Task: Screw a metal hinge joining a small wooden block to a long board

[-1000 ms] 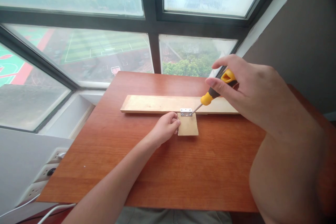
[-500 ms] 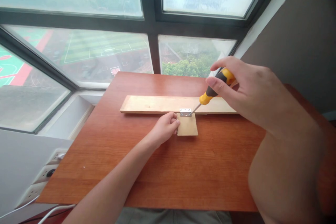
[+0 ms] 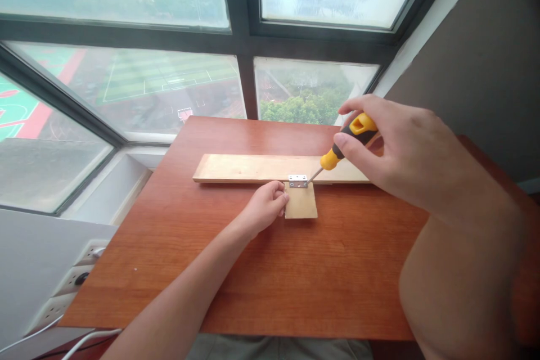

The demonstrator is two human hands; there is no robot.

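A long pale wooden plank lies across the reddish table. Against its near edge sits a small wooden block, and a small silver hinge spans the joint between them. My right hand is closed around a yellow and black screwdriver, whose tip rests on the right end of the hinge. My left hand is curled with its fingers pressed against the left edge of the small block.
Large windows stand right behind the table's far edge. A grey wall rises at the right. A white power strip with cables lies on the ledge at the lower left, below the table's left edge.
The screwdriver handle has turned slightly in my right hand and the hand has shifted a little. My left hand, the block and the plank have stayed in place.
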